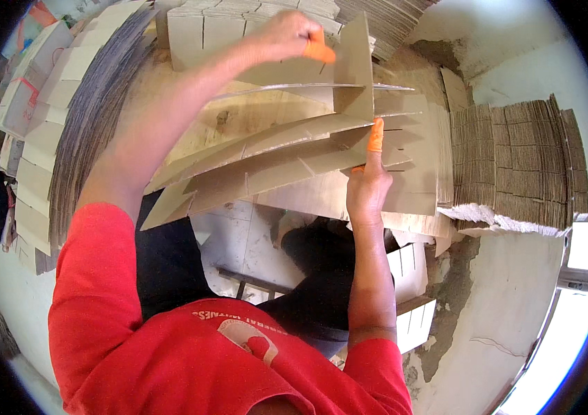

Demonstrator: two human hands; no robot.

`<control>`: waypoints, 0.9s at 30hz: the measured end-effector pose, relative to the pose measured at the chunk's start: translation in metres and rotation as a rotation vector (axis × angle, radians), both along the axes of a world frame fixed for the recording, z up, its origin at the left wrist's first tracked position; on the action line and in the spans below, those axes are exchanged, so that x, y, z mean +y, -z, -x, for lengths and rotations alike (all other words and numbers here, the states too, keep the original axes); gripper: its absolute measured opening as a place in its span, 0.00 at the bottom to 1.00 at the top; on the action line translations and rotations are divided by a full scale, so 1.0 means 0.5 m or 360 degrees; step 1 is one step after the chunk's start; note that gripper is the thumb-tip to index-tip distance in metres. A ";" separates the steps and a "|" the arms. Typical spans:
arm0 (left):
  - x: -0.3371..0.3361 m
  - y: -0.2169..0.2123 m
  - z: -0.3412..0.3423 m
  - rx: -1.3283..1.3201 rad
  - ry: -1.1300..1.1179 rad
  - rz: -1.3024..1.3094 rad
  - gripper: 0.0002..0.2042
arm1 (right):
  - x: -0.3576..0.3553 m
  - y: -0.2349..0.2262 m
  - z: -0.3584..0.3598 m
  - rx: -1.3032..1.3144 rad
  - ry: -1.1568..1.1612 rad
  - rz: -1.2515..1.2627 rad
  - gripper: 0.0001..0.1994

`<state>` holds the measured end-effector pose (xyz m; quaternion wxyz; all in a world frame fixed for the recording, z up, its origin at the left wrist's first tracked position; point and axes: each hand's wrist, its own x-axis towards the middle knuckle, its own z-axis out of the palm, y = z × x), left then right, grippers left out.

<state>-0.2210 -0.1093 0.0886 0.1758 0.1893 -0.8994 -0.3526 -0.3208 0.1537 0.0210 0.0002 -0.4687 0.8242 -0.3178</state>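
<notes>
Orange covers sit on some fingers of both my hands. My left hand [292, 38], slightly blurred, is raised at the far side with bent fingers, at the upper edge of a slotted cardboard strip [280, 73]. Closer in, my right hand [368, 187] grips the right part of the long cardboard strips; its index finger points up against the lower end of an upright cross strip [355, 72]. Several long strips fan out to the left, among them a near strip [221, 191] with slots along it. The cross strip meets some of them at right angles.
A wooden board [294, 200] lies under the strips. Tall cardboard stacks stand left [96, 111], right [515, 162] and at the back [214, 38]. Slotted white pieces [415, 325] are low on the right, beside a stained wall [494, 297]. My legs are below the board.
</notes>
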 end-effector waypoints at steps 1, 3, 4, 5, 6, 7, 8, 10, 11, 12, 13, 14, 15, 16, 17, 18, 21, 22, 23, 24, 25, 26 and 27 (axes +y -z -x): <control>-0.039 -0.009 0.007 -0.0056 -0.0098 0.0052 0.14 | -0.002 0.000 -0.001 0.0007 -0.0017 0.0030 0.46; -0.082 -0.008 0.022 -0.0186 -0.0220 0.0335 0.15 | -0.005 0.001 0.001 0.0023 -0.0040 0.0086 0.47; -0.092 -0.003 0.036 -0.0260 -0.0246 0.0566 0.17 | -0.005 0.002 0.003 0.0020 -0.0034 0.0112 0.46; -0.101 0.002 0.048 -0.0335 -0.0271 0.0798 0.18 | -0.005 0.005 0.005 0.0016 -0.0029 0.0139 0.46; -0.111 0.022 0.064 -0.0347 -0.0273 0.0930 0.19 | -0.004 0.009 0.008 0.0013 -0.0020 0.0160 0.46; -0.119 0.050 0.074 -0.0363 -0.0285 0.1061 0.19 | -0.006 0.006 0.005 0.0022 -0.0017 0.0177 0.46; -0.128 0.078 0.079 -0.0381 -0.0298 0.1192 0.20 | -0.009 -0.004 0.000 0.0031 -0.0015 0.0194 0.46; -0.126 0.120 0.091 -0.0407 -0.0319 0.1224 0.21 | -0.010 -0.008 0.000 0.0048 0.0021 0.0222 0.45; -0.127 0.139 0.095 -0.0422 -0.0331 0.1240 0.21 | -0.013 -0.005 0.002 0.0077 -0.0018 0.0292 0.45; -0.126 0.149 0.097 -0.0350 -0.0333 0.1280 0.21 | -0.014 -0.003 0.003 0.0105 -0.0055 0.0365 0.45; -0.127 0.159 0.098 -0.0279 -0.0335 0.1321 0.20 | -0.014 -0.002 0.003 0.0132 -0.0094 0.0438 0.44; -0.127 0.168 0.097 -0.0209 -0.0339 0.1361 0.20 | -0.013 -0.002 0.003 0.0144 -0.0076 0.0418 0.44; -0.129 0.173 0.095 -0.0172 -0.0319 0.1369 0.20 | -0.013 -0.004 0.001 0.0150 -0.0059 0.0405 0.44; -0.131 0.177 0.092 -0.0135 -0.0299 0.1377 0.20 | -0.014 -0.006 -0.001 0.0156 -0.0042 0.0391 0.43; -0.132 0.181 0.089 -0.0099 -0.0280 0.1385 0.19 | -0.014 -0.006 -0.003 0.0160 -0.0050 0.0409 0.43; -0.133 0.180 0.088 -0.0100 -0.0281 0.1409 0.19 | -0.016 -0.008 -0.004 0.0165 -0.0054 0.0432 0.43; -0.129 0.173 0.086 -0.0114 -0.0286 0.1425 0.18 | -0.010 -0.009 -0.001 0.0183 -0.0074 0.0405 0.39; -0.124 0.167 0.087 -0.0126 -0.0290 0.1392 0.18 | -0.008 -0.009 0.001 0.0192 -0.0081 0.0382 0.37; -0.119 0.161 0.088 -0.0138 -0.0293 0.1359 0.18 | -0.008 -0.009 0.001 0.0211 -0.0091 0.0410 0.38; -0.122 0.161 0.089 -0.0193 -0.0310 0.1335 0.17 | -0.009 -0.009 -0.003 0.0232 -0.0108 0.0438 0.38; -0.126 0.160 0.091 -0.0248 -0.0326 0.1310 0.16 | -0.010 -0.010 -0.006 0.0253 -0.0125 0.0465 0.38; -0.130 0.160 0.092 -0.0303 -0.0343 0.1284 0.15 | -0.009 -0.013 -0.008 0.0217 -0.0127 0.0451 0.38; -0.130 0.166 0.096 -0.0296 -0.0357 0.1234 0.14 | -0.006 -0.014 -0.011 0.0179 -0.0123 0.0433 0.38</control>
